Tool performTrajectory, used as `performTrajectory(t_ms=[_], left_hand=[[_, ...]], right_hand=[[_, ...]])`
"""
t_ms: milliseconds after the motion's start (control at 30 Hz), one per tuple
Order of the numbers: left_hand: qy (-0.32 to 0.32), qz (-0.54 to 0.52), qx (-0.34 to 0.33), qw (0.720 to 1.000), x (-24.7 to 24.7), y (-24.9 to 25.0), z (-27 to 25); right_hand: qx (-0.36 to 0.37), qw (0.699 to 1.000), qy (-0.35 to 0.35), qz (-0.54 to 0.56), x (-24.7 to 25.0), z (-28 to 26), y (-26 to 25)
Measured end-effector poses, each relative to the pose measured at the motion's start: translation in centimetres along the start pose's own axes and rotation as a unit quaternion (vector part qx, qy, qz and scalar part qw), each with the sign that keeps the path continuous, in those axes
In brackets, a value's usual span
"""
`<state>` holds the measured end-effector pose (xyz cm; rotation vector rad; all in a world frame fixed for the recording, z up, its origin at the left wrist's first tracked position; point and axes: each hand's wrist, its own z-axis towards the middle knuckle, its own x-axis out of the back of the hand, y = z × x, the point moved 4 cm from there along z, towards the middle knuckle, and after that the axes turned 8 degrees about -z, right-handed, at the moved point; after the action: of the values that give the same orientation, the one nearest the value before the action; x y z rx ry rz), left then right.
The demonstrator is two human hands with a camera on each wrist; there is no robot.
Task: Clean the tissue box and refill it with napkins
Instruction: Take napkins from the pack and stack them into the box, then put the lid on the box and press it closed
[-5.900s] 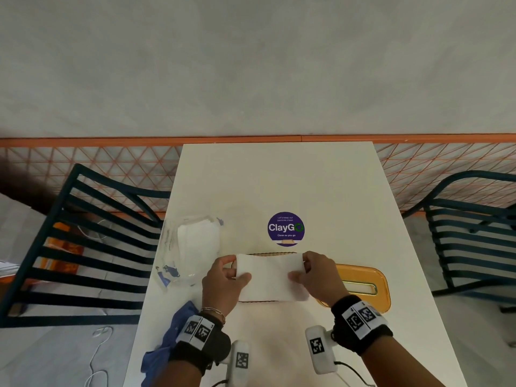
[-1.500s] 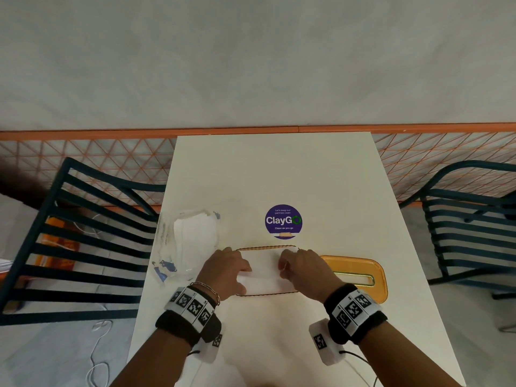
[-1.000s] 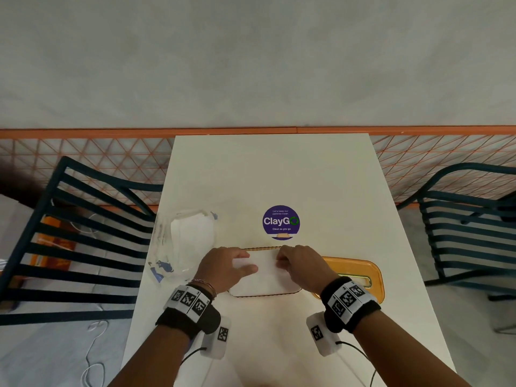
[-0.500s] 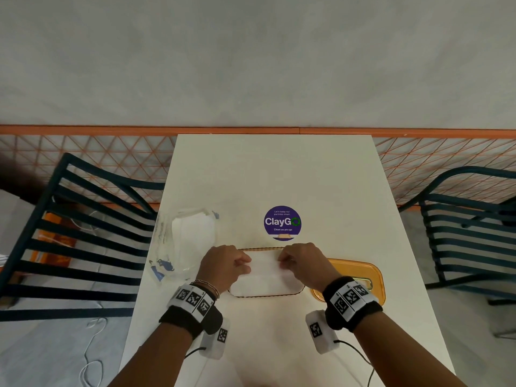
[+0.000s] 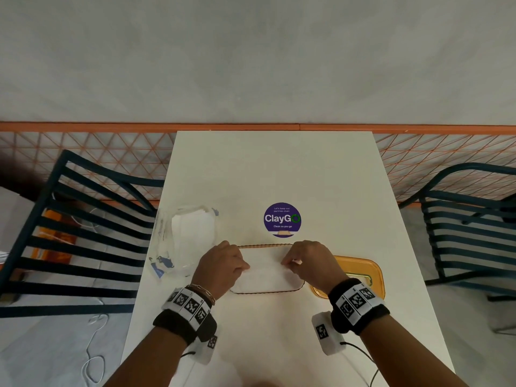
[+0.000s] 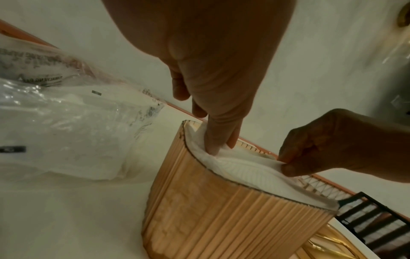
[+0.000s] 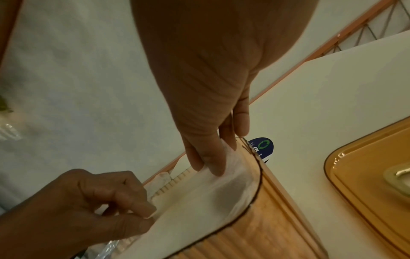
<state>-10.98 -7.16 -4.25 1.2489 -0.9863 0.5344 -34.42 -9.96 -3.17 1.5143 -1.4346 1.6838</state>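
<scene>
The ribbed amber tissue box (image 5: 266,291) (image 6: 221,219) (image 7: 266,233) stands open-topped near the table's front, filled to the rim with white napkins (image 5: 268,277) (image 6: 248,173) (image 7: 199,201). My left hand (image 5: 247,268) (image 6: 218,147) pinches the top napkin at the box's left end. At the right end my right hand (image 5: 284,262) (image 7: 208,168) pinches the same sheet. The two hands face each other over the middle of the box, and the sheet bulges up between them. The box's orange lid (image 5: 363,275) (image 7: 372,184) lies flat on the table just right of the box.
A clear plastic bag of spare napkins (image 5: 190,236) (image 6: 66,131) lies left of the box. A purple round sticker (image 5: 282,219) sits behind it on the white table (image 5: 279,169). Dark slatted chairs (image 5: 83,233) flank the table on both sides.
The napkin stack, held over the box earlier, now sits inside it. Both hands have gone from pressing it down to pinching the top sheet, drawing closer together.
</scene>
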Motion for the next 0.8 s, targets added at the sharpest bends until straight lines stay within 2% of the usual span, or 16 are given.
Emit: performTrajectory(t_ms=[167,333,467,600,800], left_hand=[[-0.027,0.069,-0.042,0.996,-0.6,0.7,-0.5],[-0.029,0.115,0.020,0.993,-1.8,2.8,-1.9],[-0.077,0.179,0.016,0.981,-4.7,5.4,-3.1],[-0.096,0.181,0.017,0.979,-5.9,7.1,-3.0],[-0.078,0.124,0.052,0.988,-7.4,6.7,-3.3]], right_hand=[[0.039,0.998,0.013,-0.041,0.0,-0.5,-0.5],[0.048,0.997,0.028,-0.045,-0.4,-0.7,-0.6],[0.057,0.996,0.047,-0.052,-0.3,-0.8,-0.9],[0.077,0.994,0.038,-0.072,-0.4,-0.8,-1.2],[0.078,0.993,0.012,-0.082,-0.4,-1.0,-0.9]])
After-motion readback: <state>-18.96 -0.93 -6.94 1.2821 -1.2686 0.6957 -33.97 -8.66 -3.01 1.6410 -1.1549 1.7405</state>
